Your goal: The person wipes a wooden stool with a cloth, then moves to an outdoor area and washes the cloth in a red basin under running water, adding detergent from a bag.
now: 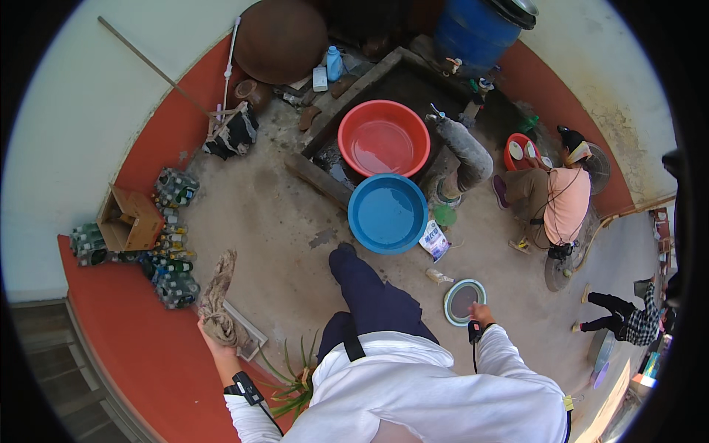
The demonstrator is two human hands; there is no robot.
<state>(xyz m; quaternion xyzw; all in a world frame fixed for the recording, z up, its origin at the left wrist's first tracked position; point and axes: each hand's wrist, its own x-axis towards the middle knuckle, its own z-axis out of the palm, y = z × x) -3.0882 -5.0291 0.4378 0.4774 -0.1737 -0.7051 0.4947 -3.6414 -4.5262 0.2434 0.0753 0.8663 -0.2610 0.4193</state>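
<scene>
My left hand [220,344] grips a bunched, coarse brown-beige cloth [224,318], one end of which sticks up past the fingers. My right hand [481,314] is in front of the rim of a round pale-rimmed basin [448,315] with murky contents. Its fingers look curled and slightly blurred, so I cannot tell whether they touch the rim. Ahead of my feet stands a blue plastic basin [388,246] holding water. Against its far side is a red plastic basin [346,138] with clear liquid in the bottom.
A low concrete washing trough [327,119] with a pipe-mounted tap [437,112] lies ahead. Beside the blue basin are a detergent bag [435,241] and a green lid [445,215]. A seated person [568,199] handles dishes at right. Bundled bottles [174,285] and a potted plant [299,387] stand left.
</scene>
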